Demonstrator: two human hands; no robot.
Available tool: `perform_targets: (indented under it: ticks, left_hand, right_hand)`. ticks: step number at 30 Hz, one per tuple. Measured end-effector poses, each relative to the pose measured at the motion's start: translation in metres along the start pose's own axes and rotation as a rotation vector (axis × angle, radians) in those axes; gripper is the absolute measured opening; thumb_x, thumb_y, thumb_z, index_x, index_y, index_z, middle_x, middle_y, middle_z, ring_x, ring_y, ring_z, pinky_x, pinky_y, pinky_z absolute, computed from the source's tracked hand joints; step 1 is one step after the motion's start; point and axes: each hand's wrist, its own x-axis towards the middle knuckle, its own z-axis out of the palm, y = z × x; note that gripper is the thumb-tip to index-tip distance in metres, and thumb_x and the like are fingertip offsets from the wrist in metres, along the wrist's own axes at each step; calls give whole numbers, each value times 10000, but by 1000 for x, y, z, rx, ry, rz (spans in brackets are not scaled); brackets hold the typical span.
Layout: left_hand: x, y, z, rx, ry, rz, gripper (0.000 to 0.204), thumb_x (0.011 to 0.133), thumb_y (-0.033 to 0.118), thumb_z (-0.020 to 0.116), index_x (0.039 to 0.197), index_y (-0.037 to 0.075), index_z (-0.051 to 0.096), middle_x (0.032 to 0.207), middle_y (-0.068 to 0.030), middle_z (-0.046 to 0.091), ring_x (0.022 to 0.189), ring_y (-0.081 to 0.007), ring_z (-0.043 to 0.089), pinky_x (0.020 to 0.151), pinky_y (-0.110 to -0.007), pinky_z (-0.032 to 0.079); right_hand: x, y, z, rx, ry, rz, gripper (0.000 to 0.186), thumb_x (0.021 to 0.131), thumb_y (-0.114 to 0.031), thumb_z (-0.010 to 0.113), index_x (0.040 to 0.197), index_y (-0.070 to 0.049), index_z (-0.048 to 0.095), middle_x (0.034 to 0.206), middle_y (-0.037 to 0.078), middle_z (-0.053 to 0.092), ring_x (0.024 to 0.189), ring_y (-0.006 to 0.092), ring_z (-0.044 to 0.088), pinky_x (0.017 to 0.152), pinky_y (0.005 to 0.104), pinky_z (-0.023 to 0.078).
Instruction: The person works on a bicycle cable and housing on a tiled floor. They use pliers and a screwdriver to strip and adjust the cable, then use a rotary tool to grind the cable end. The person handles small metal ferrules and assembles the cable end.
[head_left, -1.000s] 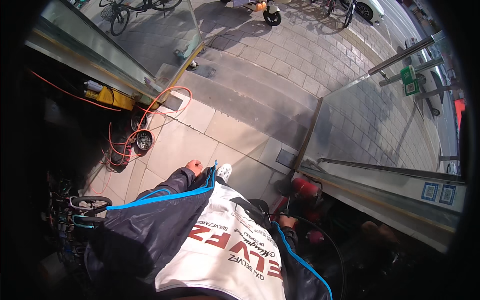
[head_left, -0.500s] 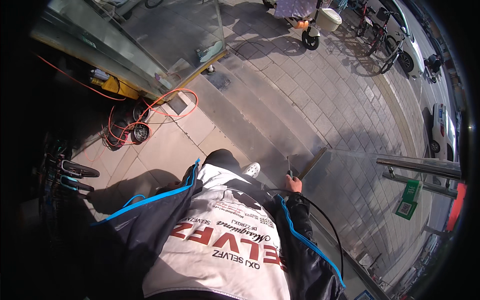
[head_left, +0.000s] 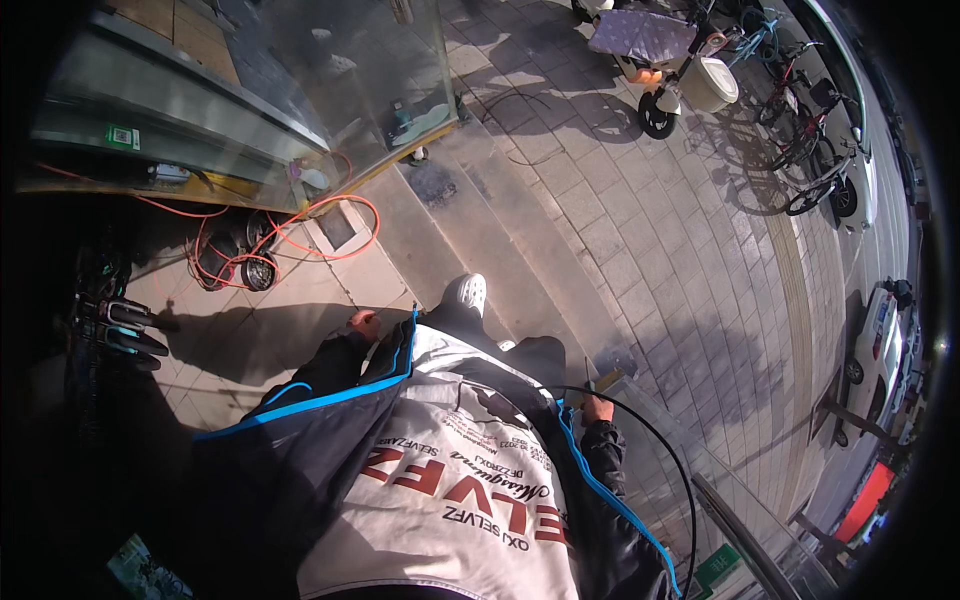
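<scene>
My right hand is closed around a slim hand tool. Its thin shaft points away from me past the fingers; the handle is mostly hidden, so its exact kind is unclear. On the other side, my left hand hangs beside the open dark jacket with its fingers curled in. Whether anything lies inside those fingers is hidden. A white shoe of mine reaches forward at the stone steps. A black cable arcs over my right forearm.
An orange cord lies looped beside dark round items at left. A glass panel stands ahead left. Beyond the steps, paving leads to a scooter, bicycles and a white car. A metal rail is at right.
My left hand has come into view from behind the jacket. One white shoe has moved forward and left. My right hand, still round the tool, sits slightly lower in the picture.
</scene>
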Motion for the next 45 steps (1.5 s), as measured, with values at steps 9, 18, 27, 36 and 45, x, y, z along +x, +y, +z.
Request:
perform_targets:
  ticks: [9, 18, 27, 36, 45]
  left_hand:
    - [110, 145, 38, -498, 119, -235, 351, 1017, 316, 656, 1247, 60, 726, 922, -85, 752, 757, -222, 765, 621, -380, 615]
    - [147, 70, 170, 381, -300, -307, 366, 958, 303, 581, 1123, 54, 792, 1122, -220, 789, 1116, -372, 749, 971, -512, 595]
    - [374, 285, 227, -734, 129, -531, 500, 1020, 329, 620, 1434, 49, 618, 926, -148, 751, 694, -248, 731, 549, -393, 581]
    - [536, 473, 253, -991, 508, -247, 443, 1061, 331, 671, 1395, 42, 633, 1110, -82, 747, 837, -166, 736, 626, -323, 573]
    - [632, 547, 415, -947, 994, -570, 436, 1003, 301, 748, 1318, 2, 707, 1155, -149, 784, 946, -227, 784, 813, -351, 625]
  right_hand:
    - [138, -238, -26, -172, -116, -169, 528, 947, -498, 724, 949, 30, 738, 715, 117, 685, 557, 224, 628, 488, 396, 494]
    - [337, -473, 10, -273, -120, -570, 540, 951, -498, 700, 1116, 6, 800, 767, 93, 723, 572, 178, 627, 525, 367, 490]
    - [436, -749, 105, -707, -142, -842, 591, 924, -491, 714, 1258, -5, 747, 1163, 254, 774, 1142, 404, 732, 996, 479, 550]
    - [536, -961, 227, -998, -494, -1127, 565, 925, -485, 692, 1252, -27, 734, 1102, 267, 770, 1091, 457, 731, 958, 511, 566]
    - [634, -1097, 342, -1306, -696, -1440, 537, 951, -418, 702, 1314, -33, 615, 1103, 296, 762, 1069, 482, 725, 930, 555, 562]
